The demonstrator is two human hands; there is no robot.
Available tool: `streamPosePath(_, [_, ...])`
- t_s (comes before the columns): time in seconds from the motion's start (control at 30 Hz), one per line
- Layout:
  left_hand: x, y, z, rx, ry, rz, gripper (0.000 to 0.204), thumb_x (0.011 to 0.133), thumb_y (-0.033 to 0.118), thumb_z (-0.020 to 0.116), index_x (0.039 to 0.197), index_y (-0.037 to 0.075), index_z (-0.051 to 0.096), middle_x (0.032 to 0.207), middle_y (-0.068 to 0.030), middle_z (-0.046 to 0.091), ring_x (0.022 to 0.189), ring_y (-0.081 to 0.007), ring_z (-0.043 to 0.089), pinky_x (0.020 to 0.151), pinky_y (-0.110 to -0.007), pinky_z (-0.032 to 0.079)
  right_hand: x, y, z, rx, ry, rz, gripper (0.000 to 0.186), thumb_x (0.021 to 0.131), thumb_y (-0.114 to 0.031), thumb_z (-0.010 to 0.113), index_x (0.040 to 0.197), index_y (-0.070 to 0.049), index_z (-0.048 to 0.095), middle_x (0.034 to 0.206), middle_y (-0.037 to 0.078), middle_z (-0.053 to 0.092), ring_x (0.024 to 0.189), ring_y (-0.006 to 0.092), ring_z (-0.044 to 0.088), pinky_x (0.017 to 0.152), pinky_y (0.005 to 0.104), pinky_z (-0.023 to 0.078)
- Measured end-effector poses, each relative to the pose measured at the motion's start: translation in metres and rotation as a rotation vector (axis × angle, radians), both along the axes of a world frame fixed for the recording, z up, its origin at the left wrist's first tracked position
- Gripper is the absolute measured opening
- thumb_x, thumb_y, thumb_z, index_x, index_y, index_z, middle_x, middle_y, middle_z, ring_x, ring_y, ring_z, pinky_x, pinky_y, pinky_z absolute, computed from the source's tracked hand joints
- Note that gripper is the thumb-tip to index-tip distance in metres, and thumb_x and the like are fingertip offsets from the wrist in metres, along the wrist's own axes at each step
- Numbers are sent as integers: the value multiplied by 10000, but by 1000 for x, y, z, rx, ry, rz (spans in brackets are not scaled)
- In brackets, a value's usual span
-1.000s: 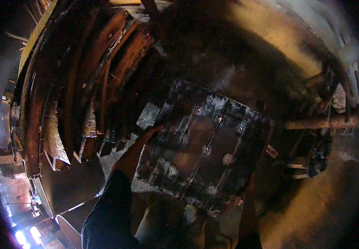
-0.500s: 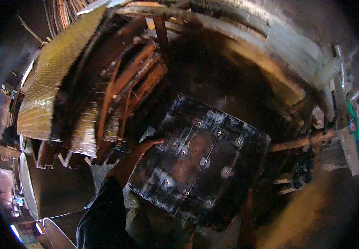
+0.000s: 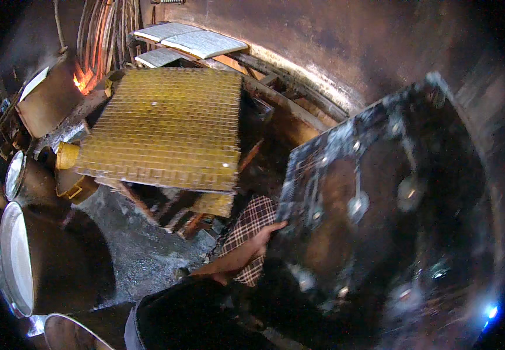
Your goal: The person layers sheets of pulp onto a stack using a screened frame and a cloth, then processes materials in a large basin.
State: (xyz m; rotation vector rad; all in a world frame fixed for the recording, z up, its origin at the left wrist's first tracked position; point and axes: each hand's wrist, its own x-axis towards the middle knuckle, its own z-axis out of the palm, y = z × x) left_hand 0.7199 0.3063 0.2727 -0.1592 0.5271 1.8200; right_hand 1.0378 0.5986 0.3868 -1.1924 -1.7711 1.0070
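No readable text, no legible labels, brands, numbers or signs on anything in view

The left hand [image 3: 261,240] grips the left edge of a large dark panel [image 3: 375,233].
Pale round marks [image 3: 358,206] dot the panel; checked cloth [image 3: 251,223] shows behind the hand. A yellow woven mat [image 3: 170,128] lies left of the panel, white slabs [image 3: 205,42] beyond it. Large pots [image 3: 68,251] stand at far left, and a fire [image 3: 83,80] glows at upper left beside thin upright sticks [image 3: 110,32].
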Motion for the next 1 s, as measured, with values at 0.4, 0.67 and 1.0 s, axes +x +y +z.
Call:
streamPosePath(0.4, [-111,-159,201,231,340,62,475,797,434,579,1123,89,569,1048,-117,618,889,-261,606,813,-418,480,-141,-296,250,540,615,286,408,880,-328,508,1160,-32,507,1031,50,559,890,171,528,821,303,417])
streamPosePath(0.67, [-135,-280,307,201,1165,631,683,874,470,473,1377,51,279,1395,-117,331,1275,-255,311,1058,-369,238,-280,-490,386,900,735,779,374,873,-319,526,1112,-30,520,926,27,567,797,164,534,767,291,430])
streamPosePath(1.0, [-174,-440,367,247,1261,1433,884,736,36,656,1423,195,123,1370,-63,298,1222,-250,339,1001,-394,322,-284,-449,156,1147,-14,1375,647,725,-360,672,1173,48,448,1103,196,500,1056,331,484,882,472,333])
